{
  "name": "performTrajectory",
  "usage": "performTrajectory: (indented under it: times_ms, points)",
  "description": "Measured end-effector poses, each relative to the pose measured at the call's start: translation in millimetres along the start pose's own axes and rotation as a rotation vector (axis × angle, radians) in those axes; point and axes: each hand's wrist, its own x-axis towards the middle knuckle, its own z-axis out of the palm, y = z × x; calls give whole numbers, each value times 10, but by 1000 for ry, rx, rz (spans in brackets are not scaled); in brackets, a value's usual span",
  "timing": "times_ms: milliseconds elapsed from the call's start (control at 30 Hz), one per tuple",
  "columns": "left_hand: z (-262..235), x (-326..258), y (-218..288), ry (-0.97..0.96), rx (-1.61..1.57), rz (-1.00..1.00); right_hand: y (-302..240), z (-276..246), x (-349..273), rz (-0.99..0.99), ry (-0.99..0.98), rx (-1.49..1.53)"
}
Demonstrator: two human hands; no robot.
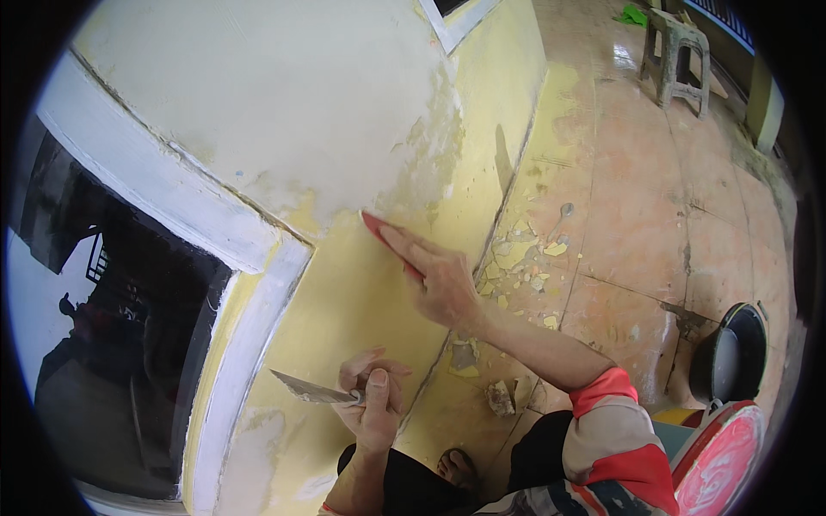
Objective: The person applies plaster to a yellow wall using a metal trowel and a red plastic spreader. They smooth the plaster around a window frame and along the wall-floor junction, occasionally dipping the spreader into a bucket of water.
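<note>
My right hand [446, 291] grips a red putty spreader [389, 241], its tip against the yellow wall [344, 292] at the lower edge of a pale grey-white filler patch [292, 95]. Below it, closer to my body, my left hand [375, 402] is closed around the handle of a metal putty knife [311, 390]. That blade points left toward the white window frame [275, 292], apart from the wall as far as I can tell. Some whitish residue shows on the blade. Most of the putty knife's handle is hidden by my fingers.
Paint flakes [516, 262] litter the tiled floor along the wall. To the right stand a black bucket [730, 354] and a container with a pink-smeared lid [721, 464]. A worn stool [680, 56] is at the far right. Dark window glass [120, 344] lies at the left.
</note>
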Motion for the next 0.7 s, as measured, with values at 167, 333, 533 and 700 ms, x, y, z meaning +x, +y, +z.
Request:
performTrajectory:
  times_ms: [167,333,533,700]
  points:
    - [-61,-96,95,-44,56,31,144,-536,733,238,-174,187]
    - [-123,-152,144,-64,76,-64,780,-1047,2336,343,262,121]
    - [-228,-160,153,-33,44,15,194,-323,1816,212,163,-170]
    - [-159,-166,203,-30,-7,6,-609,35,16,-100,-62,-105]
